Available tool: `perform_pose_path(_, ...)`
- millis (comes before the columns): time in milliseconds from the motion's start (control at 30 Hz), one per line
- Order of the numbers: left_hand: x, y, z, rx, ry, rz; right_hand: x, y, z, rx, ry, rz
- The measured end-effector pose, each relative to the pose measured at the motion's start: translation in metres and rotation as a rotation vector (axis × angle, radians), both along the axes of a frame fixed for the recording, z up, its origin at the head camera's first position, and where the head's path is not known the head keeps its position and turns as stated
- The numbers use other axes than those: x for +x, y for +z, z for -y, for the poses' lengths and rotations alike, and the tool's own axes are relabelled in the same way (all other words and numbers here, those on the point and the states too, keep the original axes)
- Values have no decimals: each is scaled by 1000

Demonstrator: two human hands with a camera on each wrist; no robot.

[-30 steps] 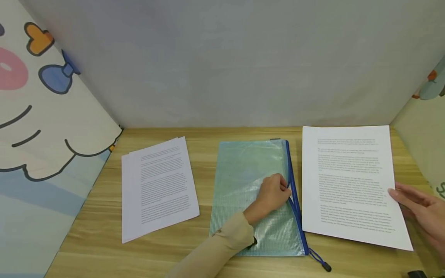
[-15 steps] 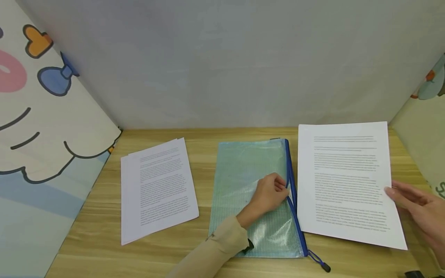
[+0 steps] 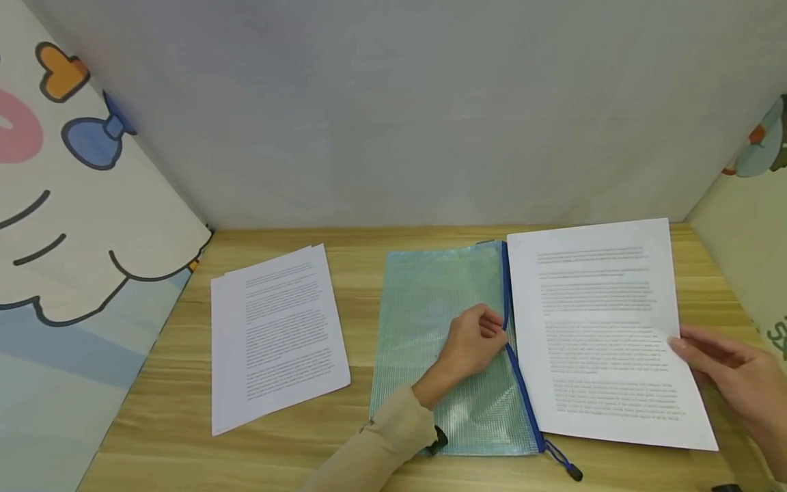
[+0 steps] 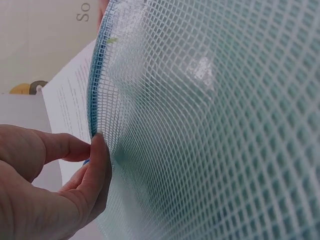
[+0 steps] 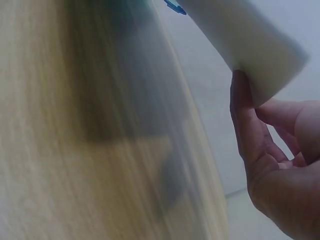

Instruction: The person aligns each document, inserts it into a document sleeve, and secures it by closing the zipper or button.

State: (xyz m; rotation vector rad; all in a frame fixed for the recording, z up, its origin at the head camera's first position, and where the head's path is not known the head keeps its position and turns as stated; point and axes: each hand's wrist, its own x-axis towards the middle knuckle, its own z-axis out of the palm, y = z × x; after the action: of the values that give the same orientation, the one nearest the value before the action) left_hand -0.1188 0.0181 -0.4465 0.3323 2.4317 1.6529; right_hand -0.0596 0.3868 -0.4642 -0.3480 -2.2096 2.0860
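A translucent green mesh zipper pouch [image 3: 430, 294] lies in the middle of the table, its blue zipper edge on the right. My left hand [image 3: 472, 345] pinches the upper layer at that edge; the left wrist view shows thumb and finger gripping the mesh [image 4: 200, 125] beside the blue edging [image 4: 95, 85]. On the right, my right hand [image 3: 732, 369] holds printed paper [image 3: 602, 328] by its right edge, thumb on top. The paper's left side lies right along the pouch opening. In the right wrist view the paper [image 5: 245, 45] is raised above the table, pinched between thumb and fingers.
Another stack of printed sheets [image 3: 283, 335] lies on the wooden table [image 3: 160, 410] at the left, slightly fanned. A zipper pull with a blue cord [image 3: 572, 471] hangs off the pouch's lower right corner. A pale wall [image 3: 430, 123] stands behind, with cartoon-printed panels [image 3: 74, 239] at the sides.
My right hand has moved the paper leftward, so its left edge now meets the pouch's zipper edge and overlaps it. My left hand keeps its pinch, shifted slightly left.
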Motion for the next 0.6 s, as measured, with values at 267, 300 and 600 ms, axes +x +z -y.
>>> perform_pose_path(267,0,0,0,31,41,25,0,0,1,85,44,28)
perform_pose_path(300,0,1,1,37,44,25,0,0,1,107,45,33)
perform_pose_path(600,0,1,2,79,53,10,2,2,2,175,50,49)
